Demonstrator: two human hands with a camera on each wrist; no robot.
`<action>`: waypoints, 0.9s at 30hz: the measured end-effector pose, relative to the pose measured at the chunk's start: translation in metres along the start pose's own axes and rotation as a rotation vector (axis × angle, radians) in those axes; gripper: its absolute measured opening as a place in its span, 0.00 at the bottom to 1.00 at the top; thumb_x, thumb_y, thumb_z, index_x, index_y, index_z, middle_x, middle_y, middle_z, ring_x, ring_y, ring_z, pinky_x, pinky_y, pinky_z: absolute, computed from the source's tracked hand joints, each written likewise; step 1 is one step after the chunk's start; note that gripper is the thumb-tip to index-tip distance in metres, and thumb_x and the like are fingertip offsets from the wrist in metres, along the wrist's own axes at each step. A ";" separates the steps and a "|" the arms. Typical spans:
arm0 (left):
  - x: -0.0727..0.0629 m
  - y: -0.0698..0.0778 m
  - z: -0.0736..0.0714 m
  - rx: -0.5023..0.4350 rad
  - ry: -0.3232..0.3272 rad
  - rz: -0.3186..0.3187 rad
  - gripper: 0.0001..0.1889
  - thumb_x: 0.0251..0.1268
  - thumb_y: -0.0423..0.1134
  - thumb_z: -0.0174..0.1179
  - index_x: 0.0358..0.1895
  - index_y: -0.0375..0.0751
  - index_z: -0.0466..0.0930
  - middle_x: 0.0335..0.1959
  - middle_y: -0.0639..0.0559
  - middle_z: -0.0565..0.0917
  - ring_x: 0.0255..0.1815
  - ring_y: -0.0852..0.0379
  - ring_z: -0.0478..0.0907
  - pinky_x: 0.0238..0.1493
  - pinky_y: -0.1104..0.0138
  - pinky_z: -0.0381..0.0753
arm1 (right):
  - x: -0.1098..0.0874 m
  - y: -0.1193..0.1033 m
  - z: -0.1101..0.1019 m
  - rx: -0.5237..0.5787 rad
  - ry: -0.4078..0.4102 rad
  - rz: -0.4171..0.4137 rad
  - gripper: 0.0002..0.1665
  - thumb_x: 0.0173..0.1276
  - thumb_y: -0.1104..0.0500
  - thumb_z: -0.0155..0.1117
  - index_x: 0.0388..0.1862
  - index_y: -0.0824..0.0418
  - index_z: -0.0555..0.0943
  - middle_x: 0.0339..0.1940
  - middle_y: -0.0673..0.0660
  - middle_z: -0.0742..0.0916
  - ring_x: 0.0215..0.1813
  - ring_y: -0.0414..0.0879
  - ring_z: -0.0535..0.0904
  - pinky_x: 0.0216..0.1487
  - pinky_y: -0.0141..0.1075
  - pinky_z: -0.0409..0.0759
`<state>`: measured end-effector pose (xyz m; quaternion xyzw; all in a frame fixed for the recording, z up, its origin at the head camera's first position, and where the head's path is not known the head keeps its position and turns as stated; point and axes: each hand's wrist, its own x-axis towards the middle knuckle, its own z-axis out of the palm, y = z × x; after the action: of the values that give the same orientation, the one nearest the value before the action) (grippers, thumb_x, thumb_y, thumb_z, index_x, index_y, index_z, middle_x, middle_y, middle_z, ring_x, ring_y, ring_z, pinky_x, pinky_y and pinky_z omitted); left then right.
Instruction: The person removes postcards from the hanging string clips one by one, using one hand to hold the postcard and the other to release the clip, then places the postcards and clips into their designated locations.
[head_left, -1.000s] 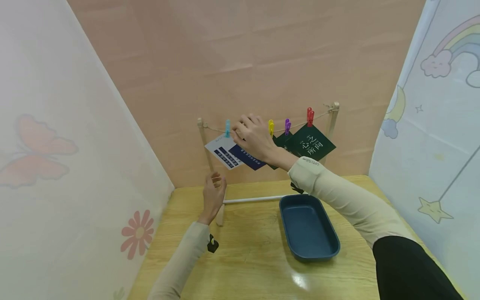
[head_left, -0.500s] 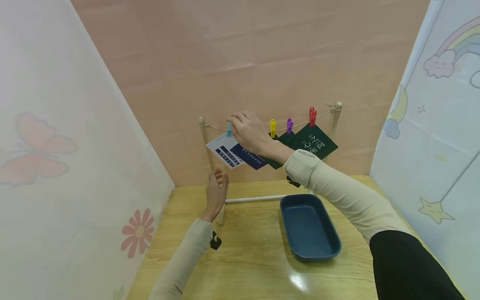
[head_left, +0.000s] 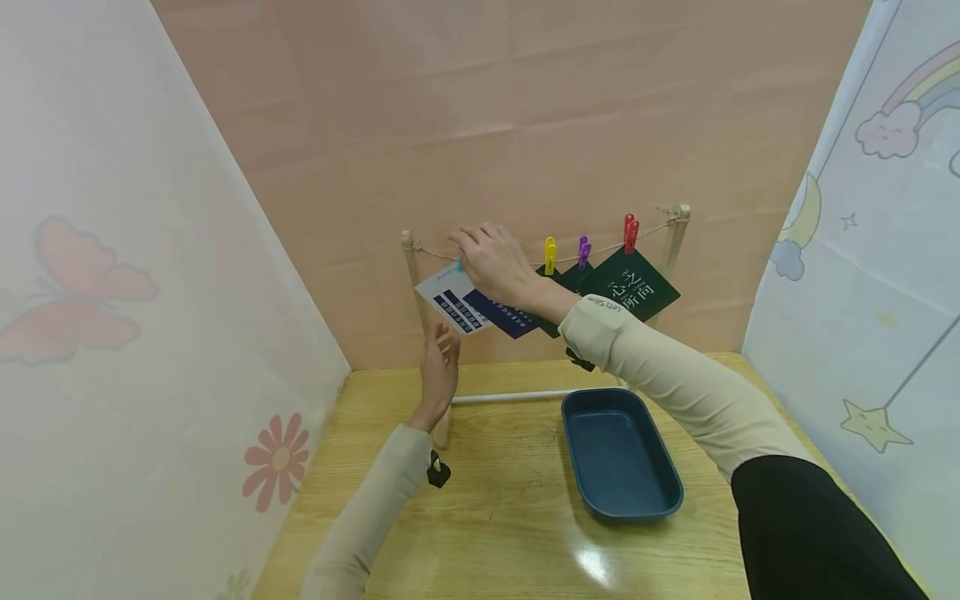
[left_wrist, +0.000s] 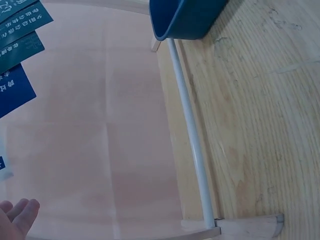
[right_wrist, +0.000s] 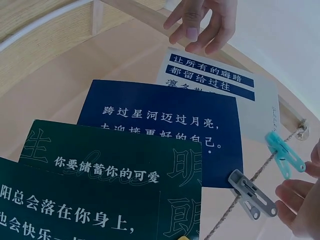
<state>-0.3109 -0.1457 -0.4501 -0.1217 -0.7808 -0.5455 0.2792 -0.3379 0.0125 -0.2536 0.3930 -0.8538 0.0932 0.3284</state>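
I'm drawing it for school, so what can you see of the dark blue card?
The dark blue card looks like flat, stiff paper with white writing. A plastic-looking grey peg clips its corner to a rope, so it hangs tilted. It overlaps a white card, and a green card covers part of it; touching is unclear.

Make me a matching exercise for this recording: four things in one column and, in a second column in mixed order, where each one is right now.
Things:
1. Red clothespin
2. Tray
3. Grey clothespin
4. Left hand

Places:
A. On the string, at a corner of the dark blue card
B. Near the white card, on the side away from the string
C. Of all the clothespins, closest to the right post
D. Standing on the tabletop

Pairs: 1-C, 2-D, 3-A, 4-B
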 end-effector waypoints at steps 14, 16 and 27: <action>0.009 0.012 0.003 -0.054 0.054 -0.054 0.23 0.78 0.32 0.49 0.70 0.29 0.59 0.63 0.35 0.73 0.58 0.40 0.78 0.61 0.50 0.77 | 0.002 -0.003 0.003 -0.032 -0.046 0.032 0.22 0.80 0.60 0.47 0.68 0.66 0.73 0.61 0.64 0.80 0.58 0.57 0.77 0.63 0.48 0.73; 0.011 0.015 0.004 -0.074 0.071 -0.068 0.22 0.78 0.30 0.49 0.70 0.29 0.60 0.62 0.35 0.74 0.58 0.39 0.78 0.61 0.51 0.77 | 0.002 -0.004 0.003 -0.040 -0.054 0.035 0.22 0.80 0.60 0.47 0.68 0.64 0.72 0.61 0.64 0.80 0.59 0.57 0.77 0.63 0.48 0.72; 0.015 0.021 0.011 -0.114 0.097 -0.071 0.21 0.76 0.26 0.50 0.69 0.31 0.62 0.54 0.35 0.77 0.54 0.40 0.79 0.57 0.53 0.80 | 0.005 -0.008 0.005 -0.056 -0.099 0.053 0.22 0.79 0.62 0.47 0.68 0.62 0.73 0.62 0.63 0.79 0.60 0.56 0.76 0.61 0.47 0.73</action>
<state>-0.3161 -0.1294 -0.4276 -0.0833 -0.7378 -0.6039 0.2900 -0.3363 0.0020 -0.2548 0.3649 -0.8815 0.0585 0.2940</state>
